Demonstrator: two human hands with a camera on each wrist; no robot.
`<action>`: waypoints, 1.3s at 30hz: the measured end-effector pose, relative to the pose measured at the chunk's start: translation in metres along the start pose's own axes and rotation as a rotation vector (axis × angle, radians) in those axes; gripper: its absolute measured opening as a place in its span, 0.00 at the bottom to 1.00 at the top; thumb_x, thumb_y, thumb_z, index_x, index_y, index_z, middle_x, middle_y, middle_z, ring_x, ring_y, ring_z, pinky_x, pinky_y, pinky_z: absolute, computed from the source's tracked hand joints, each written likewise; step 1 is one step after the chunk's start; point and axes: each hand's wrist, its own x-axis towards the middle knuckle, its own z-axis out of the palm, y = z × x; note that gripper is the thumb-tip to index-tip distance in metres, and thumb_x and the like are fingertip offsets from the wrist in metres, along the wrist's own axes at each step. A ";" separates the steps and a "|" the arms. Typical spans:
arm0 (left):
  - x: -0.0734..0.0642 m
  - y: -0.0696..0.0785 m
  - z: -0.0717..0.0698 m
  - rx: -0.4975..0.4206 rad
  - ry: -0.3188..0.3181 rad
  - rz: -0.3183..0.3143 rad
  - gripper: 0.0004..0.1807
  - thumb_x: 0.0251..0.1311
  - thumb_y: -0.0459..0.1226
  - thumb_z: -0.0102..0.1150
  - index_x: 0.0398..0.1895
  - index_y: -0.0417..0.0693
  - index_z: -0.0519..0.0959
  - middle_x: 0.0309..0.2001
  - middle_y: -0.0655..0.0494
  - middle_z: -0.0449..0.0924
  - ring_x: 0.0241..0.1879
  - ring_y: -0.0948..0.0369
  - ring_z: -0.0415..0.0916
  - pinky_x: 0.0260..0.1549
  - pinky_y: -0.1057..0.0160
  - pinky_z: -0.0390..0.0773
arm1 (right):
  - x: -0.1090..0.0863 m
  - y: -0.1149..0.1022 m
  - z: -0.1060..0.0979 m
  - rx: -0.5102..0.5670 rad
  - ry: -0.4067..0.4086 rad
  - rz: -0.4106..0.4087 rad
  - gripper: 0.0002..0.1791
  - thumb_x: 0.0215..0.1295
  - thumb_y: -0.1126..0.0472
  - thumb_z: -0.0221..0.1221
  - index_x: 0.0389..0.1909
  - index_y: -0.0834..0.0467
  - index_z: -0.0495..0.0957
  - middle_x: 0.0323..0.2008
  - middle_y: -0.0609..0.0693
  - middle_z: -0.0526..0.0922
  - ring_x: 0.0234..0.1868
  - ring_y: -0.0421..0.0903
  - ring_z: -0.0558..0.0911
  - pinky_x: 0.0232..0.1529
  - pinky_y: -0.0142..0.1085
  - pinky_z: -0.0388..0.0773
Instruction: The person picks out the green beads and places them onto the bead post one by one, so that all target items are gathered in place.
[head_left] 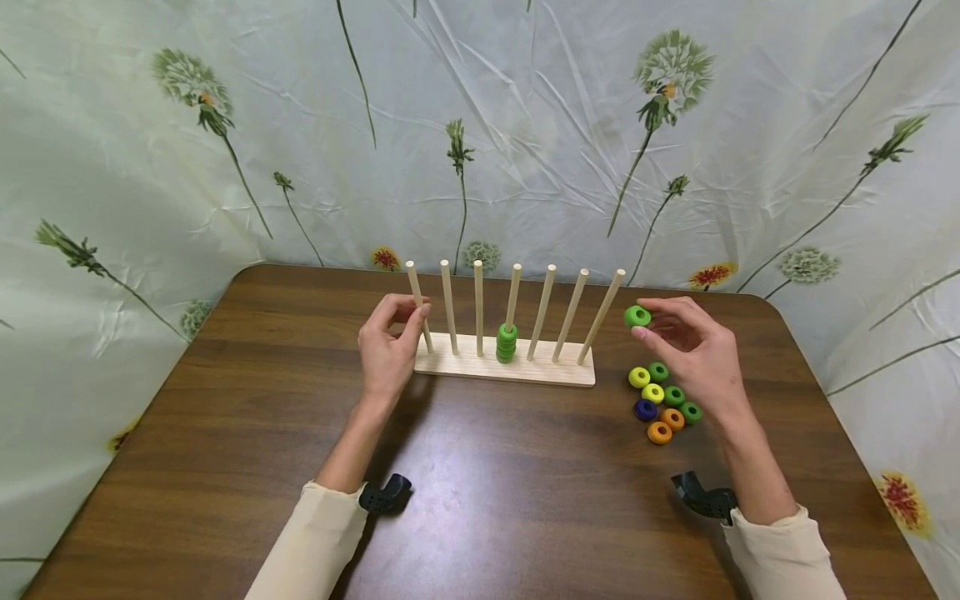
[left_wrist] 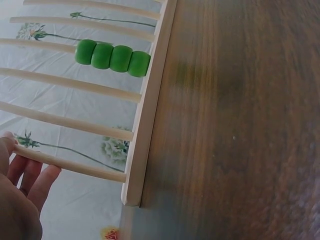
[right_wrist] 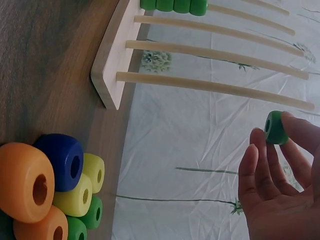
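Note:
A wooden rack [head_left: 472,367] with several upright pegs stands on the table. Several green beads [head_left: 506,346] are stacked on its middle peg, down against the base. My left hand [head_left: 388,354] holds the leftmost peg [head_left: 414,281] between thumb and fingers; in the left wrist view, fingers [left_wrist: 44,186] lie along this peg. Right of the rack, my right hand [head_left: 702,360] pinches a single green bead [right_wrist: 278,129] between thumb and fingertips, raised above the table and apart from the rightmost peg [head_left: 602,315].
Loose beads lie right of the rack, below my right hand: yellow beads [head_left: 637,380], green beads [head_left: 691,417], a dark blue bead [head_left: 641,412] and orange beads [head_left: 657,437]. A flower-patterned cloth [head_left: 525,150] hangs behind the brown table [head_left: 510,483].

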 end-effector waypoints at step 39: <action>0.000 -0.001 0.000 0.008 0.006 -0.006 0.07 0.67 0.37 0.69 0.42 0.42 0.86 0.38 0.46 0.87 0.33 0.71 0.79 0.27 0.76 0.78 | -0.003 -0.014 0.029 0.072 -0.076 -0.141 0.21 0.62 0.75 0.69 0.56 0.62 0.84 0.47 0.41 0.82 0.44 0.37 0.83 0.46 0.22 0.81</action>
